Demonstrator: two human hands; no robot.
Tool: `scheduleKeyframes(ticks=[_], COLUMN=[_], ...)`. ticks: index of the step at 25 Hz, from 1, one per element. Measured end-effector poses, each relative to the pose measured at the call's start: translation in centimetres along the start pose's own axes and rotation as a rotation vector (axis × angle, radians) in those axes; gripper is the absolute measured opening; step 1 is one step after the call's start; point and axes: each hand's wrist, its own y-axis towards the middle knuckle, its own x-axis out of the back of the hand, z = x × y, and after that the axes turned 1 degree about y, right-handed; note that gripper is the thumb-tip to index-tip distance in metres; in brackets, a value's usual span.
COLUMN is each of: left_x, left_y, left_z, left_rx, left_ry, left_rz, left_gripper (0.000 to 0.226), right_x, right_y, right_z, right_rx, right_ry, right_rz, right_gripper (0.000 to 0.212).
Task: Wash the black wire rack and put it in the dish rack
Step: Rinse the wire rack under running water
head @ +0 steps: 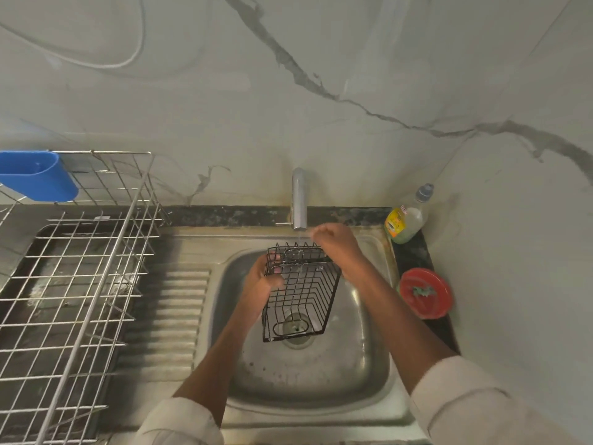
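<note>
A black wire rack (301, 290) is held tilted over a steel sink (369, 380), under water running from the faucet (299, 200) at 12 o'clock. The left hand (261, 281) is clamped on the rack's left edge; the right hand (337, 244) is closed on its far top rim. At 9 o'clock, a silver dish rack (73, 284) stands on the desk. At 3 o'clock sit a soap bottle (409, 216) and red dish (425, 292).

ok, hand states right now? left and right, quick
Left hand: closed on the left edge of the black wire rack, holding it under the tap.
Right hand: on the rack's top right corner; grip cannot be told.
</note>
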Motion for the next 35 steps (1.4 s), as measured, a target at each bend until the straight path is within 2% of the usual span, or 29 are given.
scheduleKeyframes(ticks=[4, 6, 8, 11, 16, 18, 22, 27, 29, 31, 33, 35], left_x=[-0.8, -1.7, -2.9, -4.3, -5.5, -5.6, -3.3, -1.4, -1.7, -2.4, -3.0, -3.6], left_y=[1.4, 1.3, 1.1, 1.8, 2.4, 2.6, 5.0, 3.9, 1.8, -0.9, -2.4, -3.0], left_z=[-1.0, -2.5, -3.9, -5.3, -5.5, -5.0, -3.6, -4.0, -4.5, -5.9, -6.8, -7.0], left_rx=[-0.035, -0.042, -0.023, 0.027, -0.095, -0.148, -0.111, -0.030, -0.026, -0.047, -0.074, -0.092], left_ry=[-0.169, -0.225, -0.238, -0.106, 0.097, 0.124, 0.086, -0.060, -0.121, -0.196, -0.224, -0.227], left_rz=[0.086, 0.144, 0.177, 0.057, -0.016, -0.048, -0.186, -0.224, -0.209, -0.125, -0.034, -0.011], left_gripper=[0.057, 0.044, 0.031, 0.023, 0.026, 0.028, 0.035, 0.038, 0.032, 0.033, 0.037, 0.032], right_x=[3.2, 4.3, 4.5, 4.1, 1.2, 0.2, -1.1, -3.2, -3.4, -3.6, -4.0, -4.1], right_y=[-4.6, -6.3, -7.2, -8.0, -8.4, -8.5, -8.1, -7.6, -7.7, -7.7, -8.0, -7.9], right_z=[-2.4, -3.4, -4.3, -4.2, -4.7, -4.8, -3.5, -0.2, 0.6, 0.4, -0.6, -2.5], right_rx=[-0.058, -0.009, 0.056, 0.058, -0.034, -0.061, 0.007, 0.021, -0.008, -0.049, -0.037, -0.037], right_ry=[0.095, 0.197, 0.179, 0.148, 0.065, 0.048, -0.004, -0.028, -0.022, 0.009, 0.082, 0.121], right_rz=[0.125, 0.232, 0.136, -0.138, -0.417, -0.395, -0.196, -0.273, -0.308, -0.320, -0.296, -0.262], right_gripper=[0.079, 0.089, 0.085, 0.073, 0.098, 0.104, 0.107, 0.091, 0.097, 0.102, 0.094, 0.073])
